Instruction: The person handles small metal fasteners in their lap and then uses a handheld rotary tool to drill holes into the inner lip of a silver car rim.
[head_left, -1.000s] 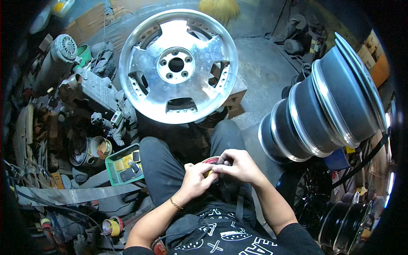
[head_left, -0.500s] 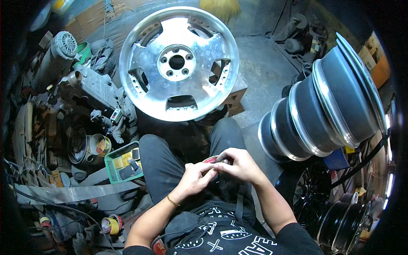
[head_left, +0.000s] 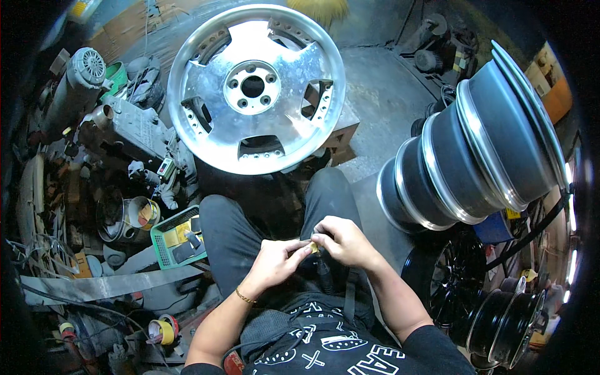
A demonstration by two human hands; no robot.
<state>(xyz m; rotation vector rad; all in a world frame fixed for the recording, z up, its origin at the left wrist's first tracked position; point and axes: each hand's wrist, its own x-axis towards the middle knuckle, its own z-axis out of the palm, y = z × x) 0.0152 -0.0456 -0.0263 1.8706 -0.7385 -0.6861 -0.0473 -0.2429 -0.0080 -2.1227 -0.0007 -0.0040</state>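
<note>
In my lap, between my knees, my left hand [head_left: 280,261] and my right hand [head_left: 344,242] meet with fingers closed on a small yellow piece [head_left: 314,248]; its exact shape is mostly hidden. A dark cylindrical tool [head_left: 324,275] hangs just below them, partly covered by my fingers. In front of my knees a polished metal wheel [head_left: 281,87] lies face up on a cardboard box [head_left: 344,137], its five openings lined with bolt holes.
Stacked wheel rims [head_left: 475,162] fill my right, with black wheels [head_left: 506,322] lower down. On my left are a green basket [head_left: 164,244] of pads, a metal machine [head_left: 134,128], buckets [head_left: 140,212], tape rolls [head_left: 162,331] and cables. A yellow broom head [head_left: 319,11] stands at the back.
A red round part visible between my fingers earlier is out of sight now; the yellow piece shows instead. My hands have shifted slightly, and the scene sits a little higher and further left.
</note>
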